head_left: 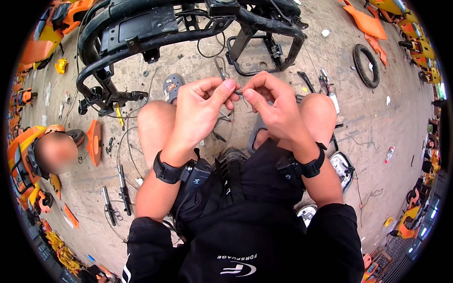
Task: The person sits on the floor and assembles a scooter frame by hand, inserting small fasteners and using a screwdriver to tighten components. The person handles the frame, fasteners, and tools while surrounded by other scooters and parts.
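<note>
In front of my knees, both hands are raised and close together. My left hand [202,103] is closed, with thumb and fingertips pinching a thin dark cable [239,93]. Part of a thin dark piece sticks up above the left fingers, and I cannot tell whether it belongs to the same cable. My right hand [275,101] pinches the cable's other side between thumb and forefinger. Its fingers hide the cable's end. Just beyond the hands stands a black tubular vehicle frame [151,27], with loose cables hanging from it.
Two shock absorbers [123,191] lie on the concrete floor at left, near an orange panel [94,143]. A black tyre [358,66] lies at far right. Wires and small parts are scattered around my feet. Orange and yellow vehicle bodies line both sides.
</note>
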A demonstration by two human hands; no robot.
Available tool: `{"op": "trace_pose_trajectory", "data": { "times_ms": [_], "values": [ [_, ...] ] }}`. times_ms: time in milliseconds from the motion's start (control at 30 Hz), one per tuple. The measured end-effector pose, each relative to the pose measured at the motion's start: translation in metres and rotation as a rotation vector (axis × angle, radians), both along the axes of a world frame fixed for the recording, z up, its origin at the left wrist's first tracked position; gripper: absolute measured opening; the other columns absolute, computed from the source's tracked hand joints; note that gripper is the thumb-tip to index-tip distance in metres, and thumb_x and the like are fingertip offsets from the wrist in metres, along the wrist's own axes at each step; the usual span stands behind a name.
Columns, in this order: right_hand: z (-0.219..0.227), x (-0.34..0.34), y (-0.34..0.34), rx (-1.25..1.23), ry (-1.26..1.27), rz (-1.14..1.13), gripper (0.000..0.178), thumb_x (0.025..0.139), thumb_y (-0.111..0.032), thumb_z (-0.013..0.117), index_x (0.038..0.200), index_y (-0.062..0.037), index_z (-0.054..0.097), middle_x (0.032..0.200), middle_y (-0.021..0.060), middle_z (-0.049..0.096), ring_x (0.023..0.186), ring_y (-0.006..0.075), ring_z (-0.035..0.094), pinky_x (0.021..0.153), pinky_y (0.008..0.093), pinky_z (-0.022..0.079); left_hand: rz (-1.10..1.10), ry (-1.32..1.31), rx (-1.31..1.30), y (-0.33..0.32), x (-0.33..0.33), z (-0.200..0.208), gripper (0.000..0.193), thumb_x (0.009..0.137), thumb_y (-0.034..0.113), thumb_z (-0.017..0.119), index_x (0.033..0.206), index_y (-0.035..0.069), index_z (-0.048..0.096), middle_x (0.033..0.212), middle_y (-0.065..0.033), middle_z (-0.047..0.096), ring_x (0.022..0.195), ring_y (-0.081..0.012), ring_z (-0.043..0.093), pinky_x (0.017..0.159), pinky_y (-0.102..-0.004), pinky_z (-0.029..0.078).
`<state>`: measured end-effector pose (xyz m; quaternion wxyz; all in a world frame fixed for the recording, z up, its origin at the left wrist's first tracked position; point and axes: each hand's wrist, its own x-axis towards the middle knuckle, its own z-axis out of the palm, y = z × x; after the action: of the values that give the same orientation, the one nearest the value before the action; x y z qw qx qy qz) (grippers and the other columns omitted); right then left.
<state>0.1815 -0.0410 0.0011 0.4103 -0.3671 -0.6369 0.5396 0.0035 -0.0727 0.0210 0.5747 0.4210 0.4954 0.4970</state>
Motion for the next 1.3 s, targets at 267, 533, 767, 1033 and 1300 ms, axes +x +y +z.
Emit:
{"op": "trace_pose_trajectory", "data": {
  "times_ms": [267, 533, 767, 1033, 1300],
  "values": [
    [0.007, -0.003, 0.001, -0.504, 0.099, 0.164, 0.020, 0.101, -0.024, 0.053, 0.102, -0.0044, 0.053, 0.072, -0.0016, 0.053, 0.060, 0.0046, 0.047, 0.052, 0.0206, 0.038, 0.086, 0.101, 0.034, -0.004, 0.005, -0.003, 0.021, 0.096, 0.012, 0.062, 0.097, -0.008, 0.069, 0.081, -0.0080, 0.069, 0.069, -0.0098, 0.061, 0.064, -0.0224, 0.049],
    [0.004, 0.000, 0.009, -0.961, 0.417, 0.280, 0.024, 0.103, -0.029, 0.048, 0.105, -0.0058, 0.054, 0.084, 0.0014, 0.056, 0.058, 0.0067, 0.045, 0.047, 0.0215, 0.033, 0.084, 0.354, 0.205, -0.004, 0.009, -0.006, 0.020, 0.095, 0.011, 0.062, 0.096, -0.008, 0.069, 0.081, -0.0083, 0.069, 0.069, -0.0096, 0.061, 0.062, -0.0223, 0.049],
    [0.013, -0.004, 0.003, -0.443, 0.216, 0.148, 0.022, 0.100, -0.024, 0.054, 0.107, -0.0037, 0.059, 0.085, 0.0014, 0.058, 0.063, 0.0083, 0.053, 0.051, 0.0225, 0.041, 0.140, 0.026, 0.054, 0.003, 0.004, -0.001, 0.025, 0.096, 0.019, 0.062, 0.093, -0.005, 0.070, 0.073, -0.0055, 0.066, 0.063, -0.0080, 0.059, 0.058, -0.0209, 0.046],
    [0.011, 0.001, 0.002, 0.348, -0.333, 0.176, 0.012, 0.086, -0.013, 0.066, 0.093, -0.0034, 0.064, 0.080, 0.0085, 0.062, 0.061, 0.0214, 0.060, 0.053, 0.0314, 0.046, 0.079, 0.218, 0.014, 0.000, 0.001, -0.002, 0.030, 0.095, 0.023, 0.062, 0.080, -0.002, 0.066, 0.062, 0.0002, 0.056, 0.057, -0.0038, 0.049, 0.050, -0.0221, 0.037],
    [0.018, -0.002, 0.000, 0.590, -0.401, 0.209, 0.007, 0.083, -0.011, 0.065, 0.084, -0.0053, 0.062, 0.072, 0.0080, 0.058, 0.055, 0.0265, 0.056, 0.049, 0.0370, 0.043, 0.001, 0.376, 0.023, -0.005, -0.005, 0.002, 0.028, 0.095, 0.019, 0.060, 0.080, -0.004, 0.060, 0.058, -0.0015, 0.047, 0.056, -0.0069, 0.038, 0.049, -0.0274, 0.032]
  ]
}}
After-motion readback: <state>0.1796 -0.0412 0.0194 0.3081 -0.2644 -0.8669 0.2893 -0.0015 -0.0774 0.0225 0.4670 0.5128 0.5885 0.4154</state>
